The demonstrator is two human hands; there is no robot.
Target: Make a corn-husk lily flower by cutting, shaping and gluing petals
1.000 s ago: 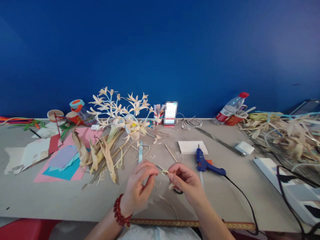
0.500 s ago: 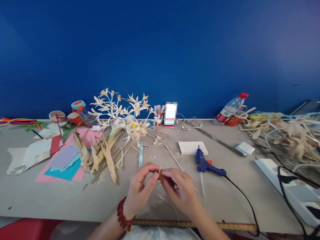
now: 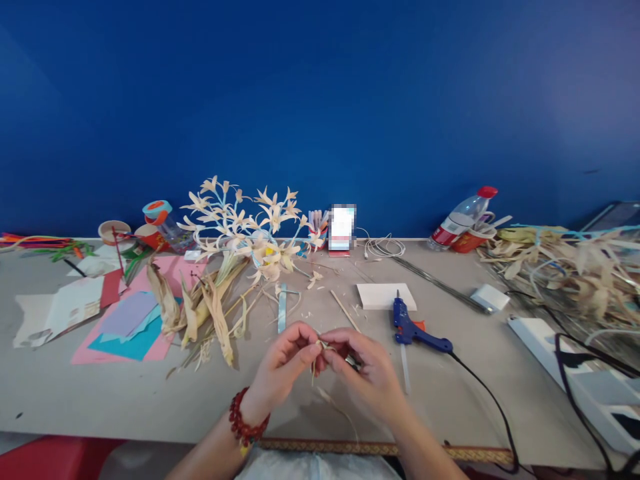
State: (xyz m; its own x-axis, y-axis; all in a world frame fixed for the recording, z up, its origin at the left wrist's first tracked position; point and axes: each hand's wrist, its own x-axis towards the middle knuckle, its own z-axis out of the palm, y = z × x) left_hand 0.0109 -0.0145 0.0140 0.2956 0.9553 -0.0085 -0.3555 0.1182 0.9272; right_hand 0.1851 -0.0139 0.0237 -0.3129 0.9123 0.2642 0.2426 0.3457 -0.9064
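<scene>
While the left hand (image 3: 287,367) and right hand (image 3: 367,373) meet over the bench (image 3: 125,400) in the head view, each grip is narrow, pinching a thin pale strip (image 3: 325,345) between them (a dark item (image 3: 353,363) at the right palm is too hidden to name). Near the right hand lies a blue glue gun (image 3: 407,327), its cord (image 3: 487,390) curving frontward; dry husks (image 3: 215,307) lie leftward, pale flowers (image 3: 273,217) beyond.

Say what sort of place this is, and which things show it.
Probably a craft workspace: a blue glue gun lies on the table, coloured paper is spread at the left, and pale handmade-looking flowers stand towards the back.
</scene>
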